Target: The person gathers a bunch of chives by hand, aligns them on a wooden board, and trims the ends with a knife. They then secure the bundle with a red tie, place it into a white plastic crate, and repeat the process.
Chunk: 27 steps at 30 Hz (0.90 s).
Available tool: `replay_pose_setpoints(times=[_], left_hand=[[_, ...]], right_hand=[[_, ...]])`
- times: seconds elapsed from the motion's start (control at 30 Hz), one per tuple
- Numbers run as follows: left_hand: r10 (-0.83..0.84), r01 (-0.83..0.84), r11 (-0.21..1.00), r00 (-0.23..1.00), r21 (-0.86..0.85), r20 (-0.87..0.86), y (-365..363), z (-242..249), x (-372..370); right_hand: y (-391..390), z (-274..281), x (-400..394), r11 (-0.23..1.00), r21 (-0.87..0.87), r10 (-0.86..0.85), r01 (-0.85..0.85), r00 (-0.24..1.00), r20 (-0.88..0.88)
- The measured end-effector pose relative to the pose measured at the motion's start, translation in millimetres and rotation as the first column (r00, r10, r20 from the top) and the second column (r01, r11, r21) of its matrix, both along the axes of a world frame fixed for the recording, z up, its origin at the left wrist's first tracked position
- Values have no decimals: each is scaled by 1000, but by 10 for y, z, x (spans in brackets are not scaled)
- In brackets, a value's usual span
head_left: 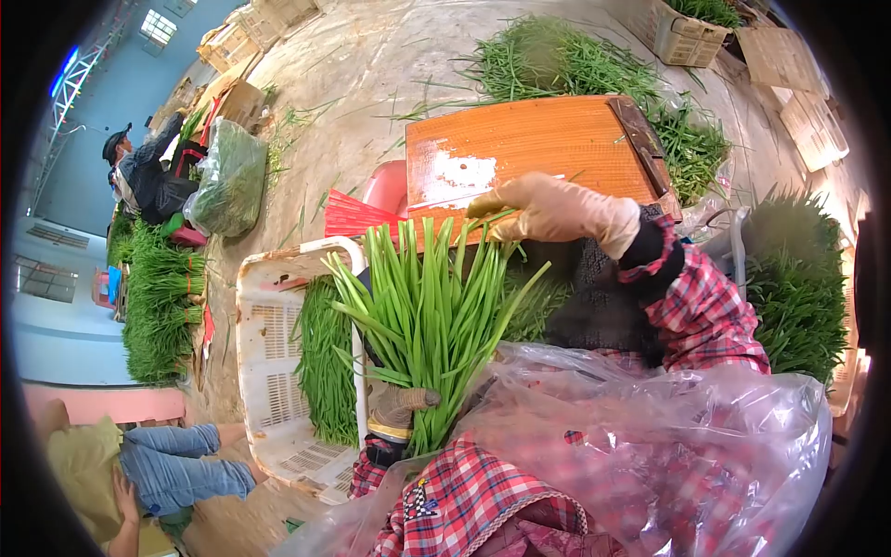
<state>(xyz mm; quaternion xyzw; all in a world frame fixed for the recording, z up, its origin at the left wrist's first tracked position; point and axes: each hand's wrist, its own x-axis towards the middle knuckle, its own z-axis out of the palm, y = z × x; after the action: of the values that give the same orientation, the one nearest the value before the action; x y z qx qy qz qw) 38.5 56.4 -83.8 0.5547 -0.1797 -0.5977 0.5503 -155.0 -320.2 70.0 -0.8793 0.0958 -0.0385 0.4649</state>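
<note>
A thick bunch of garlic chives [432, 316] fans upward in front of me. My left hand [404, 410], in a dirty glove, is closed around its lower part. At the tips of the bunch is my right hand [561, 213], in a pale glove, its fingers curled together over a few stalk ends. Just beyond stands an orange wood-grain board [529, 139], with a dark strip [640, 144] along its right edge. Red strips [362, 215] stick out at its left, beside a pink-red plastic object [385, 186] partly hidden by the board.
A white plastic crate [269, 371] with more chives [325, 362] is at my left. Loose greens [557, 60] heap behind the board; more greens [789, 278] stand at right. Clear plastic [668, 436] covers my lap. One person [148, 167] sits far left, another [167, 464] nearer.
</note>
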Motion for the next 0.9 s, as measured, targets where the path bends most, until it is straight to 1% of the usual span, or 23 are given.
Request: replay_pose_setpoints(times=[0.03, 0.07, 0.13, 0.23, 0.33, 0.4, 0.43, 0.47, 0.5, 0.53, 0.57, 0.6, 0.63, 0.67, 0.73, 0.77, 0.8, 0.83, 0.87, 0.9], left_hand=[[3, -3, 1000, 1000, -17, -9, -68, 115, -56], [12, -13, 999, 1000, -30, -3, -102, 193, -101], [35, -34, 998, 999, -52, 25, -166, 317, -174], [-3, 3, 1000, 1000, -28, 6, -173, 277, -144], [1, -1, 1000, 1000, 3, 24, -167, 266, -119], [10, -8, 999, 999, -49, 39, -143, 324, -151], [5, -1, 994, 999, -111, 38, -307, 671, -266], [-13, 14, 993, 1000, -117, 8, -419, 751, -330], [-31, 28, 992, 999, -123, -22, -514, 833, -402], [-35, 30, 997, 997, -74, -70, -503, 812, -424], [-27, 23, 999, 993, -34, -118, -463, 755, -402], [-12, 11, 1000, 987, -7, -163, -436, 717, -348], [-44, 41, 999, 995, -35, -92, -416, 680, -295], [-87, 85, 995, 996, -55, -28, -407, 621, -254], [-296, 320, 930, 944, -183, 145, -369, 440, -161], [-210, 239, 928, 969, -285, 128, -351, 436, -208], [-169, 185, 943, 982, -276, 80, -386, 412, -314], [-130, 141, 953, 990, -269, 59, -438, 341, -316], [-98, 102, 960, 995, -261, 28, -414, 281, -326], [-144, 183, 937, 978, -298, 148, -417, 539, -217]], right_hand=[[39, -113, 90, 993, 108, -59, 50, 995, 85], [24, -157, 110, 992, 120, -35, 30, 999, 34], [25, -52, 145, 990, 138, 11, -2, 998, -66], [37, -114, 161, 995, 99, -24, 28, 999, -45], [55, -103, 132, 988, 136, -75, 77, 997, -22], [75, -111, 120, 993, 90, -80, 78, 997, 16], [81, -113, 109, 995, 65, -81, 79, 996, 36], [79, -81, 57, 986, 10, -167, 167, 985, 35], [66, -63, 53, 975, -42, -215, 217, 975, 46], [-39, -183, 16, 960, -98, -236, 264, 945, 227], [-29, 3, -9, 926, -144, -350, 349, 937, 21], [-253, -162, -35, 885, -188, -392, 425, 900, 191], [-414, 30, -116, 709, -474, -460, 522, 852, 249], [-841, -105, -230, 736, -272, -493, 620, 766, 411], [-1558, -221, -640, 664, -222, -579, 714, 679, 451], [-1866, -159, -881, 611, -278, -588, 741, 660, 467], [-1788, -21, -835, 648, -291, -545, 704, 695, 468], [-1506, 244, -676, 683, -302, -501, 665, 728, 469], [-1118, 325, -532, 788, -274, -395, 552, 794, 462], [-565, 383, -285, 877, -263, -268, 402, 864, 426]])
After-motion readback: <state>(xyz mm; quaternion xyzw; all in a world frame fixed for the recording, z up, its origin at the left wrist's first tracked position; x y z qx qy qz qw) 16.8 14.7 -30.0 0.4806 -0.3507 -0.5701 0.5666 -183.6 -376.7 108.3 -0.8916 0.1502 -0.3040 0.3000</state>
